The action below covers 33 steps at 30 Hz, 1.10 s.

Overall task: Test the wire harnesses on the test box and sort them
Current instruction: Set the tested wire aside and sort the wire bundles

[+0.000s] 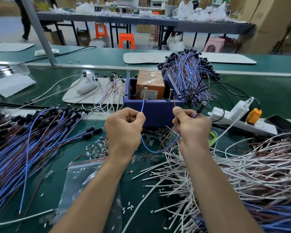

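A blue-and-brown wire harness (155, 150) loops between both hands in front of the test box (154, 109), a dark blue plastic bin holding an orange block (149, 87) with two upright screws. My left hand (124, 127) pinches the blue wire end, which reaches up to the left screw (145, 91). My right hand (191, 125) pinches the brown wire end, pointing up toward the right screw (171, 93), and holds the harness's black lamp socket (200, 107).
Blue-brown harness piles lie at left (32, 132) and behind the box (190, 73). White harnesses (233, 165) fill the right. A power strip (242, 118) with an orange plug, a clear zip bag (84, 179), loose small bulbs and wire scraps lie on the green mat.
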Each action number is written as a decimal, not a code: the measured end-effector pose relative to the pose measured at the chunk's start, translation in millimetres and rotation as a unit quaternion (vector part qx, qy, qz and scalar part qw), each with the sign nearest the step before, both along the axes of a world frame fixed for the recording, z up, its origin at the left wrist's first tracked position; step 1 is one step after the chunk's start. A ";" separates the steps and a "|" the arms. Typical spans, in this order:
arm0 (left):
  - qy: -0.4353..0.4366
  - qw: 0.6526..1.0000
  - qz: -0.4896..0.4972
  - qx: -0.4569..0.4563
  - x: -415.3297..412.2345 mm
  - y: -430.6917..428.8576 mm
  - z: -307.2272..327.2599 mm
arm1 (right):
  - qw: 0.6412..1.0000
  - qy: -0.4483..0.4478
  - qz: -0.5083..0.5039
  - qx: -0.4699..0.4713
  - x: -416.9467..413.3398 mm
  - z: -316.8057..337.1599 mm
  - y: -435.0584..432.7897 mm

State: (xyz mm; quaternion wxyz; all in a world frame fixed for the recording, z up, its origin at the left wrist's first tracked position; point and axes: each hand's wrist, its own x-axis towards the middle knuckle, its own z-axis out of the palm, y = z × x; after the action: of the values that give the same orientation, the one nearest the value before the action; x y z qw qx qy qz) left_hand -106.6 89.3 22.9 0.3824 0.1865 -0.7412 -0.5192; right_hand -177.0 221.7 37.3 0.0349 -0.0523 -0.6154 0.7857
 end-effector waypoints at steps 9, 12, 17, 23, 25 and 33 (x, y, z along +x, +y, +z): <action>-0.005 1.000 0.010 0.002 -0.4 0.3 -0.6 | 1.000 0.011 0.020 -0.003 0.5 -2.3 0.7; -0.005 0.999 0.028 0.021 -0.4 2.1 -1.4 | 1.000 0.011 -0.002 -0.025 3.5 -0.1 5.9; -0.009 0.995 -0.072 0.071 4.9 16.5 0.9 | 0.996 0.035 0.075 -0.017 15.3 4.3 1.5; -0.046 0.952 -0.233 0.193 7.8 22.3 4.0 | 0.991 0.022 0.133 -0.017 19.5 2.4 -1.6; -0.051 0.940 -0.251 0.224 9.3 19.9 4.4 | 0.989 0.019 0.148 0.003 19.3 2.5 -0.8; -0.069 0.899 -0.201 0.382 6.8 -1.7 10.6 | 0.974 -0.055 0.221 -0.010 17.5 11.9 6.0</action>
State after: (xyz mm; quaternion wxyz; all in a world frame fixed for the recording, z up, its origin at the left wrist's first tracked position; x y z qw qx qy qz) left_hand -99.8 87.5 33.5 0.1171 0.2002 -0.5322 -0.8142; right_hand -159.5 227.6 49.1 -0.1741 0.0412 -0.6051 0.7758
